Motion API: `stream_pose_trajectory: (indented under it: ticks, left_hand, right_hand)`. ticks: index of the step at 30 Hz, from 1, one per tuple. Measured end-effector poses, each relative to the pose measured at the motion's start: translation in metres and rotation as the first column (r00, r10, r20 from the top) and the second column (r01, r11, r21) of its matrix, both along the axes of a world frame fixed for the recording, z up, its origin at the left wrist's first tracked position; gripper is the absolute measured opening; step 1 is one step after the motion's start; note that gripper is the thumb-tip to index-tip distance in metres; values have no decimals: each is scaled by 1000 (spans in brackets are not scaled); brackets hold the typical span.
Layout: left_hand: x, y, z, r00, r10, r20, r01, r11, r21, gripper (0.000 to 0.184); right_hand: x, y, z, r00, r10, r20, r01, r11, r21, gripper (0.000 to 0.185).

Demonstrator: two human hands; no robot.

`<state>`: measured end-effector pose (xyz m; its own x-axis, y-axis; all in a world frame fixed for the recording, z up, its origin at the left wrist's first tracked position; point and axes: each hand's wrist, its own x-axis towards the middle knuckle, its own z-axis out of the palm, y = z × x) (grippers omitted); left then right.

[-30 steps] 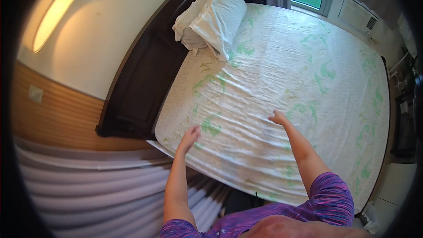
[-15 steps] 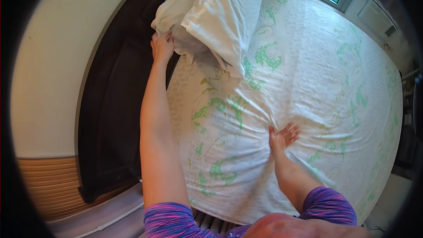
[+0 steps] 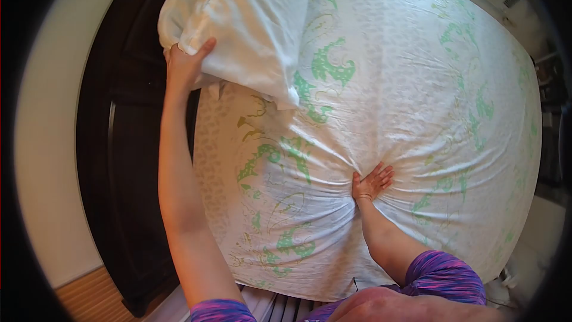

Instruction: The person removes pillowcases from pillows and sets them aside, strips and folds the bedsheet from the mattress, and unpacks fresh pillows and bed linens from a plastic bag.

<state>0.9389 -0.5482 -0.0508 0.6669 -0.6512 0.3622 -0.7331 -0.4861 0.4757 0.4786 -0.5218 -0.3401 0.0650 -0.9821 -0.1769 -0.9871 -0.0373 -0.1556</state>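
Left fingers (image 3: 207, 48) are gripping the pillow (image 3: 250, 30) by the bed's (image 3: 369, 95) head edge. Right fingers (image 3: 384, 176), spread apart, are pressing down, making leaning safer.

Two hands (image 3: 183, 67) (image 3: 372, 183), two pillows (image 3: 253, 30) (image 3: 177, 12), one bed sheet (image 3: 381, 83), one headboard (image 3: 140, 173)

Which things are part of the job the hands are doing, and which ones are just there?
Part of the job:
- left hand, gripping the near end of a white pillow
- right hand, spread on the patterned sheet, with creases around it

Just there:
- dark headboard
- pale wall
- wood-coloured panel
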Motion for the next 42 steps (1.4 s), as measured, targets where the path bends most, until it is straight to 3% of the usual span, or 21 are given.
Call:
stream_pose_trajectory:
  ticks: [5, 6, 7, 11, 12, 13, 14, 15, 17, 19, 21, 25, 27, 29, 31, 32, 33, 35, 37, 39, 42]
  left_hand:
    - [-47, -14, -1, 982, 144, -124, -154, 985, -79, 42]
    - [-54, -11, -4, 994, 63, -87, -76, 985, -153, 40]
    - [-62, -7, -5, 999, -8, -42, -1, 974, -226, 38]
    - [-102, -8, 4, 991, -81, 111, 98, 982, -162, 35]
    - [-93, -9, 8, 990, -81, -113, 69, 992, -108, 43]
    - [-82, -7, 7, 990, -79, -116, 67, 992, -108, 43]
    - [-70, -8, 6, 966, 180, 187, -179, 984, -23, 50]
    - [-55, -10, 4, 789, 377, 484, -421, 907, -21, 57]
    - [-21, -12, -2, 730, 651, 208, -667, 745, 11, 69]
    - [59, 8, -44, 843, 502, -196, -532, 832, -155, 63]
    - [57, 10, -55, 781, 27, -624, -394, 797, -458, 53]
    - [-3, -7, -49, 859, -19, -512, -278, 822, -497, 42]
    - [-45, -15, -51, 718, -311, -622, -287, 683, -672, 39]
    - [-120, -25, -45, 671, -154, -725, -440, 704, -557, 33]
    - [-176, -27, -61, 802, -259, -539, -201, 732, -651, 29]
    - [-205, -26, -68, 890, -235, -391, -63, 787, -614, 31]
    - [-236, -20, -68, 882, -80, -464, -96, 934, -343, 35]
    - [-302, -10, -76, 893, -67, -445, -67, 958, -280, 32]
    - [-337, 14, -104, 970, 8, -242, -30, 996, -88, 26]
    - [-369, 53, -108, 982, -20, -187, 35, 996, 77, 25]
    - [-410, 119, -104, 981, -164, -100, 186, 941, 282, 25]
  right_hand:
    - [-3, -1, 7, 998, 17, 52, -18, 999, 28, 91]
    - [-6, 2, 1, 991, 59, 116, -45, 991, -122, 88]
    - [-8, 4, 3, 990, 69, 119, -56, 992, -115, 88]
    - [-7, 3, 18, 986, 103, 132, -78, 980, -185, 85]
    - [-9, 4, 19, 986, 104, 131, -80, 981, -177, 84]
    - [-10, 5, 20, 986, 106, 128, -82, 981, -176, 84]
    - [-10, 5, 19, 987, 98, 126, -76, 983, -169, 85]
    - [-8, 3, 17, 989, 84, 125, -63, 984, -164, 86]
    - [-6, 1, 8, 991, 65, 116, -49, 989, -140, 87]
    - [-9, 2, 1, 994, 40, 99, -30, 995, -100, 89]
    - [-8, 1, 1, 993, 51, 110, -45, 998, -54, 90]
    - [-9, -2, 3, 998, 5, 68, -10, 997, 72, 90]
    - [-9, -2, 2, 989, 31, 144, -36, 999, 34, 90]
    - [-8, -2, 5, 986, 19, 165, -15, 1000, -24, 89]
    - [-10, -1, 8, 977, 61, 203, -53, 998, -44, 87]
    - [-11, -1, 11, 970, 67, 233, -50, 996, -78, 87]
    - [-13, 0, 14, 968, 62, 244, -40, 995, -96, 87]
    - [-19, -1, 27, 949, 111, 294, -73, 988, -137, 86]
    - [-31, -4, 41, 941, 114, 319, -73, 988, -138, 84]
    - [-59, -11, 59, 858, 315, 405, -373, 925, 73, 78]
    - [-169, -7, 40, 638, 598, 485, -705, 707, 57, 60]
